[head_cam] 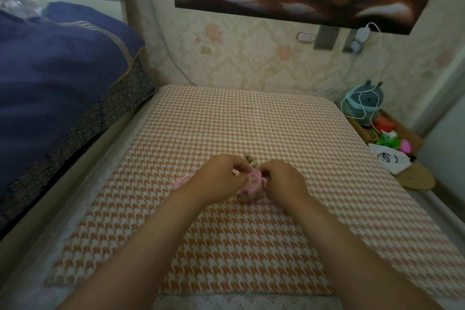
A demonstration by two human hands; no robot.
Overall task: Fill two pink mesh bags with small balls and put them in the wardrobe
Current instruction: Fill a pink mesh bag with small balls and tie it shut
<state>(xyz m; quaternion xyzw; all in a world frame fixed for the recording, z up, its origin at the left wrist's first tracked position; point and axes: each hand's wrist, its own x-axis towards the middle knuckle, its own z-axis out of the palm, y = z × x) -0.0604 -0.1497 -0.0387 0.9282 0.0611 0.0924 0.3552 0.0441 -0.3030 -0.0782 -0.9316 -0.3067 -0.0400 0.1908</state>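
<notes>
Pink lumpy mesh bag [254,186], pinched by left hand [224,178], right hand [285,181]

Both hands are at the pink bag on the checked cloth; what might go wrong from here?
1. The left hand and right hand pinch the pink mesh bag near its top; a slip might spill its contents.
2. The loose balls beyond the hands could roll away across the checked cloth.

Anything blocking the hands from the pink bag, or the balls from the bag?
Nothing visible. The left hand and right hand already pinch the pink mesh bag; the small balls lie just beyond it on the cloth, nothing between.
</notes>
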